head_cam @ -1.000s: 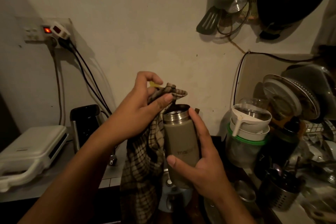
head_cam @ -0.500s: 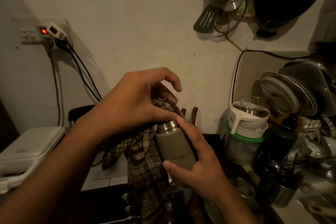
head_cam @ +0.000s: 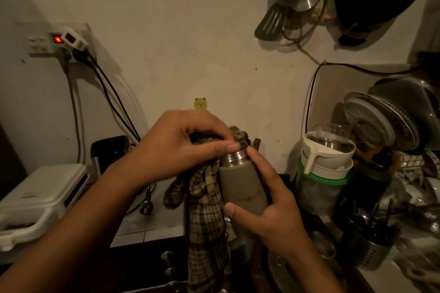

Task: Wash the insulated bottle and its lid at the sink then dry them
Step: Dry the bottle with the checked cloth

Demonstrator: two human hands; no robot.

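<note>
- Bottle [head_cam: 242, 185]: held in the air at frame centre, uncapped, steel rim [head_cam: 234, 156] up. Long axis is near vertical, with the top leaning slightly left.
- Right hand [head_cam: 269, 211]: wrapped round the body from the right, thumb across the lower front, index finger laid up the neck to the rim. It looks like a firm grip that carries the weight.
- Left hand [head_cam: 181, 150]: fingers curled, pinching a wad of checked cloth [head_cam: 204, 216] right at the mouth, thumb tip at the rim. The rest of the cloth hangs down the bottle's left side.
- Key relation: the mouth sits just below and right of the left fingertips, with the wad bunched on top of the opening. Left hand is nearer the mouth; the right is lower on the body.
- Judgement: drying step, washing looks done. The next move is probably a push or twist of the wad down along the axis, so the right hand has to brace against it.
- Lid: can't spot it in this view.
- Risk: dim light, and a dish pile [head_cam: 326, 162] close on the right.
</note>
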